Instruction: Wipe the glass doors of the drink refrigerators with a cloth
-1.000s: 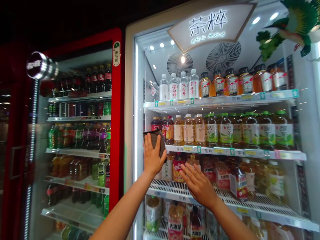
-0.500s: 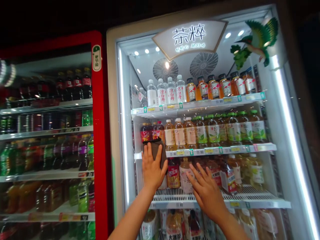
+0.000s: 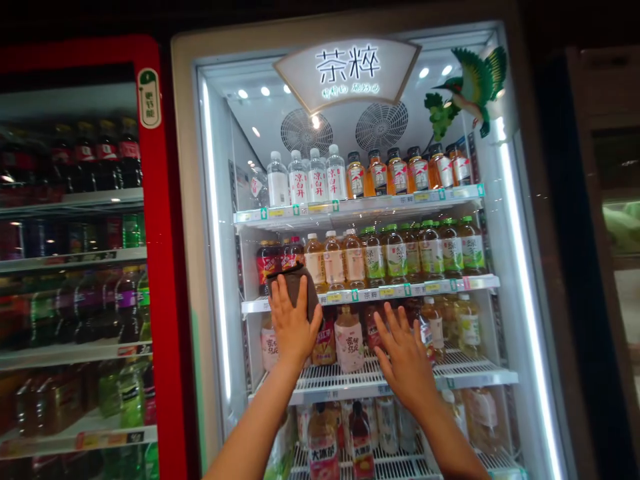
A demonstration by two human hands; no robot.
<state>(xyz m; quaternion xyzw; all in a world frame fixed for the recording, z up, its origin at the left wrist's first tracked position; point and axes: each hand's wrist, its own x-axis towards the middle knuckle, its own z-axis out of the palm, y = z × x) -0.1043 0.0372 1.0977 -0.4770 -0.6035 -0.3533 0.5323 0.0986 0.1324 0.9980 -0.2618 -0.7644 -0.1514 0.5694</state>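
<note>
Spread flat, my left hand (image 3: 294, 323) presses a dark grey-brown cloth (image 3: 309, 289) against the glass front of a lit drinks fridge (image 3: 186, 200). The cloth shows above and between the fingers, level with the second shelf. My right hand (image 3: 406, 357) is empty, its fingers apart and stretched out. It lies at or very near the glass, in front of the third shelf; actual contact is hard to tell. Behind the hands stand bottled drinks, including a pink-labelled bottle (image 3: 349, 340) between them and green-capped tea bottles (image 3: 397, 253) above the right hand.
On the left stands a red-framed fridge (image 3: 167, 267) full of bottles. A lit sign (image 3: 350, 70) and a green bird decoration (image 3: 475, 83) sit at the top of the drinks fridge. Dark furniture or a further cabinet (image 3: 575, 200) is at the right.
The view has turned, so the fridges sit further left in it. Against the shelves, my right hand has shifted right; my left hand and the cloth have moved slightly right.
</note>
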